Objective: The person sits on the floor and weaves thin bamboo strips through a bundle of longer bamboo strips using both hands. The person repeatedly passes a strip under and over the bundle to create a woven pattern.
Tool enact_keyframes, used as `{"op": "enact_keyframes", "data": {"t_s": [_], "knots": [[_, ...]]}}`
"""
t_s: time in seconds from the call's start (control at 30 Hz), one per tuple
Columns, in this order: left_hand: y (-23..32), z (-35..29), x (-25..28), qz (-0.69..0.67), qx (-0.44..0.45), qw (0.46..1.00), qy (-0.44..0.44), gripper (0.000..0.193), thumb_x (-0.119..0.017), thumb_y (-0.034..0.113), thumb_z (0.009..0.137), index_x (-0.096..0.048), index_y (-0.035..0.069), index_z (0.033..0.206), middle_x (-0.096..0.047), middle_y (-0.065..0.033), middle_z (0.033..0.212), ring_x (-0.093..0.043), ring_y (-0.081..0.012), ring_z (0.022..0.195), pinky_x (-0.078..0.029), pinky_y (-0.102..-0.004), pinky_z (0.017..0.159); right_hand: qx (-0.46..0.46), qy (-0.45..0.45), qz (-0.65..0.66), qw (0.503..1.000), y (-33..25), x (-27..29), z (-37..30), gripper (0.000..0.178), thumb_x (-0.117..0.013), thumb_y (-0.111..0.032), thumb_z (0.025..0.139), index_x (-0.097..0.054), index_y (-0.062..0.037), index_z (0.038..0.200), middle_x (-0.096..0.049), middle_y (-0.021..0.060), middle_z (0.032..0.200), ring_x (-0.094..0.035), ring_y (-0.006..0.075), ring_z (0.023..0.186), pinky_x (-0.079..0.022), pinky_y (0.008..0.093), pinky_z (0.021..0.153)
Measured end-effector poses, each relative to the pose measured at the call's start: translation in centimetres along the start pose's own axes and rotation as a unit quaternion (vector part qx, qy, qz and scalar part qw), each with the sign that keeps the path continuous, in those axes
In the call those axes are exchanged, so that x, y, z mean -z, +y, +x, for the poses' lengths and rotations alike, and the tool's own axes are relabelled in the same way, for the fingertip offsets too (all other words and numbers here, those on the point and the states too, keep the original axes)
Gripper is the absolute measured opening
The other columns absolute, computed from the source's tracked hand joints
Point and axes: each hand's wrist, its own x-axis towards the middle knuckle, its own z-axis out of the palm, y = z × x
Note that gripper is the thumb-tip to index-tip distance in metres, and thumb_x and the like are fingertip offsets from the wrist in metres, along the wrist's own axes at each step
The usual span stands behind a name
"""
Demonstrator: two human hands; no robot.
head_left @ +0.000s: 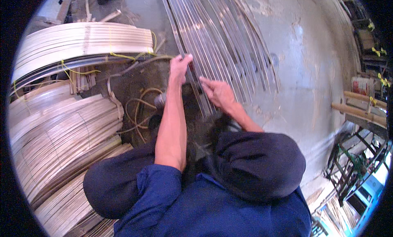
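Note:
Long, thin, shiny metal strips point(217, 36) lie side by side, running from the top of the view toward my knees. At their left edge is a darker strip point(173, 28), lying slightly apart from the others. My left hand point(179, 68) is closed on this strip, its thumb at the strip's edge. Lower down and to the right, my right hand point(220, 93) is closed beside the near part of the same strip. Its fingers are curled and the index fingertip points at the strips; what they pinch, if anything, is too small to make out.
Tied bundles of pale wooden slats point(90, 38) fill the left, with further stacks point(61, 126) nearer me. A coiled hose or cord point(141, 108) lies between them and my left arm. Concrete floor point(294, 65) stretches to the right, toward wooden poles point(360, 108) and a dark metal frame point(352, 155).

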Motion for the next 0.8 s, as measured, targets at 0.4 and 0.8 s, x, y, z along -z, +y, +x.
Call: {"op": "enact_keyframes", "data": {"t_s": [0.4, 0.8], "knots": [[1.1, -0.9, -0.1, -0.018, 0.033, 0.999, -0.009, 0.024, -0.076, 0.020, 0.086, -0.068, 0.005, 0.102, -0.064, 0.0001, 0.079, -0.058, -0.0103, 0.066, -0.051, -0.0274, 0.059, -0.217, -0.002, 0.248, 0.944, 1.5, 5.0, -7.4, 0.029, -0.056, -0.028, 0.099, -0.069, -0.0039, 0.109, -0.058, 0.0015, 0.070, -0.056, 0.0097, 0.056, -0.046, 0.0257, 0.053], [-1.6, 1.1, -1.5, -0.163, -0.004, 0.986, 0.029, 0.035, -0.052, 0.026, 0.102, -0.060, -0.003, 0.120, -0.065, -0.0139, 0.117, -0.065, -0.0279, 0.102, -0.056, -0.0453, 0.088, -0.243, -0.123, 0.220, 0.936, 1.1, 2.3, -11.4, 0.037, -0.056, -0.030, 0.098, -0.060, 0.0022, 0.081, -0.057, 0.0051, 0.065, -0.056, 0.0128, 0.058, -0.046, 0.0312, 0.058]]}}
